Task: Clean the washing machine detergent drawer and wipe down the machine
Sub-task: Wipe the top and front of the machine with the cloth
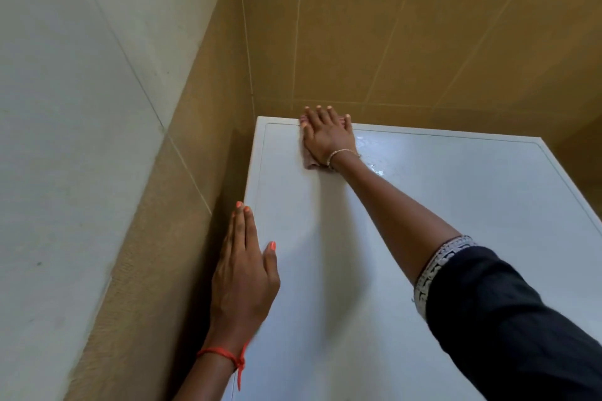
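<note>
The washing machine's white top (439,221) fills the lower right of the head view. My right hand (327,135) lies flat at the top's far left corner, pressing a small pink cloth (311,162) against it; only the cloth's edges show beneath the palm and fingers. A wet streak glistens just right of that wrist. My left hand (242,273) rests flat along the top's left edge, fingers together, holding nothing. The detergent drawer is out of view.
A tan tiled wall (407,36) rises right behind the machine. A tan tiled wall (156,231) with pale plaster above runs close along its left side, leaving a narrow dark gap (224,185).
</note>
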